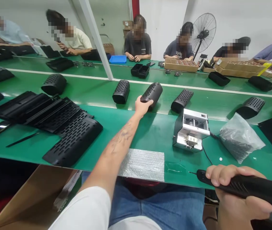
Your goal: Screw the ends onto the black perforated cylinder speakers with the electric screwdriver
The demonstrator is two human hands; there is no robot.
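Note:
My left hand [143,107] reaches far across the bench and is closed round the near end of a black perforated speaker housing [153,92] on the green belt. In my right hand [234,185], at the lower right, is a black electric screwdriver [246,187], its thin bit pointing left over the bench edge. Between the hands, near the front edge, lies a sheet of foam wrap [143,164]. A silver screw feeder [192,129] stands right of centre, beside a clear plastic bag of small dark screws [240,139].
Several more perforated housings, one [121,91] left of my hand and one [182,99] right, stand along the belt. A row of black panels [54,111] and a large perforated shell [73,142] cover the left bench. A white post [97,41] rises beyond. Several people work opposite.

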